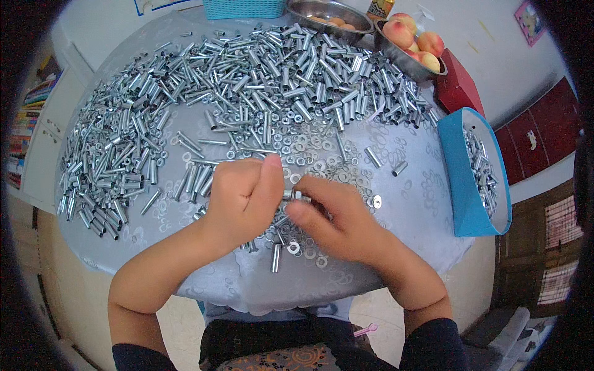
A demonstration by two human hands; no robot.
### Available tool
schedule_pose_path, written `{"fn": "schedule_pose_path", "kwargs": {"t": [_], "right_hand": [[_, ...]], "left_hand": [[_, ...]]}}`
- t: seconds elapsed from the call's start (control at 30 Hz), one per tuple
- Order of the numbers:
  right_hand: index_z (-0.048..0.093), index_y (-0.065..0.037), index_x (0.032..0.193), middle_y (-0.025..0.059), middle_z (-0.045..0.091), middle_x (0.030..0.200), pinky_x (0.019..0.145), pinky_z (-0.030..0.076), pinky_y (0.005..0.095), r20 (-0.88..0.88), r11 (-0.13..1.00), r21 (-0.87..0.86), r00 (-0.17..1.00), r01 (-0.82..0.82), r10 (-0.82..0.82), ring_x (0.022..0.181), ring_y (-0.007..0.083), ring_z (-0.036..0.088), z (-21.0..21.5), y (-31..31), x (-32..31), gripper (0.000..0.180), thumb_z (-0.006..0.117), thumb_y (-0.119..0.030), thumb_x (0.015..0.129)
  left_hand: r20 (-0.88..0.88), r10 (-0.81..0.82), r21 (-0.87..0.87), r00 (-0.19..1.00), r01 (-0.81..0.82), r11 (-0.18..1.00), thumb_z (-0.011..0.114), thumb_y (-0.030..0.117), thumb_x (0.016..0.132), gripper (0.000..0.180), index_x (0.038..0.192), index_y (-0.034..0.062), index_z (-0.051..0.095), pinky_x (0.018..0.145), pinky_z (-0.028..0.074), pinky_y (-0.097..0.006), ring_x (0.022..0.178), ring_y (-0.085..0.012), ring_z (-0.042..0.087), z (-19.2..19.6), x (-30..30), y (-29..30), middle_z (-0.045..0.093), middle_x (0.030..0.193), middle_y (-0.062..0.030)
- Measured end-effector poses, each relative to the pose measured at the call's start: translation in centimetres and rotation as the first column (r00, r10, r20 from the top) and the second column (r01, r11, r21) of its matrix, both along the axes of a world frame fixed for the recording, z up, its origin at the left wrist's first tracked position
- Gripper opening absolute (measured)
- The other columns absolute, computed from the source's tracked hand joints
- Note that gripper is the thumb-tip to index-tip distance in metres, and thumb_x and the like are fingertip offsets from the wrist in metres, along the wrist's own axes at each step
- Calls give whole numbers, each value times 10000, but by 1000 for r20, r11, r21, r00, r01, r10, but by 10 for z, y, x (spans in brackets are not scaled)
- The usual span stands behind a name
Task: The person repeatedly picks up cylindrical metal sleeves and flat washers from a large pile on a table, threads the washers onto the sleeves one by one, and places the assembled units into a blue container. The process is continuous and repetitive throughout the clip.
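Note:
Over the near middle of the table, my left hand [241, 201] is closed in a fist with the thumb on top. Out of it, toward the right, sticks a metal bolt with a hex nut [298, 195] on it; most of its length is hidden in the fist. My right hand [340, 216] curls thumb and fingers around the nut end. Below the hands lie a loose metal sleeve [275, 258] and a flat washer [293, 248]. Many more washers [356, 176] and nuts [286, 141] spread under and beyond the hands.
A big heap of metal sleeves and bolts [260, 62] covers the far and left table. At right stands a blue bin [459, 185] of metal parts. Peaches [427, 43] in a bowl, a steel bowl [297, 9], a turquoise basket [244, 8] and a red box [461, 83] line the back.

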State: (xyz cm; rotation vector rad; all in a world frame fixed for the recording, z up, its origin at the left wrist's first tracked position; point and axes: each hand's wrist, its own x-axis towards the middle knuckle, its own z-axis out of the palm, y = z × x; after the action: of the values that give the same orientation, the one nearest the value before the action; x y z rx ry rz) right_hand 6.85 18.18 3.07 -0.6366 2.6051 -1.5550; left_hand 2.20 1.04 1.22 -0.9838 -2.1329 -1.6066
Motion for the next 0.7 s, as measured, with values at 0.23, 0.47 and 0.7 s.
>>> {"fn": "schedule_pose_path", "kwargs": {"t": [0.23, 0.47, 0.7], "right_hand": [[496, -25, 809, 169, 498, 719, 559, 411, 438, -315, 991, 118, 944, -62, 97, 637, 368, 525, -3, 2, 2, 291, 566, -290, 908], [458, -75, 686, -7, 342, 557, 484, 343, 345, 608, 845, -510, 762, 162, 221, 509, 193, 431, -9, -12, 9, 458, 412, -417, 986], [487, -96, 688, -18, 330, 533, 469, 360, 317, 732, 913, -378, 654, 155, 192, 471, 194, 432, -4, -3, -4, 464, 412, -447, 981]], "left_hand": [[-63, -71, -10, 996, 70, 997, 498, 0, 884, 342, 542, 13, 487, 394, 319, -356, 394, -269, 434, 2, 2, 0, 480, 492, -103], [-530, -34, -93, 848, -18, 996, 575, 4, 784, 300, 512, 67, 465, 374, 309, -363, 387, -231, 397, -5, -16, -4, 435, 473, -64], [-511, -33, -122, 859, -34, 992, 552, 32, 834, 316, 526, 49, 479, 379, 304, -344, 384, -239, 406, -8, -22, -5, 448, 474, -66]]}}
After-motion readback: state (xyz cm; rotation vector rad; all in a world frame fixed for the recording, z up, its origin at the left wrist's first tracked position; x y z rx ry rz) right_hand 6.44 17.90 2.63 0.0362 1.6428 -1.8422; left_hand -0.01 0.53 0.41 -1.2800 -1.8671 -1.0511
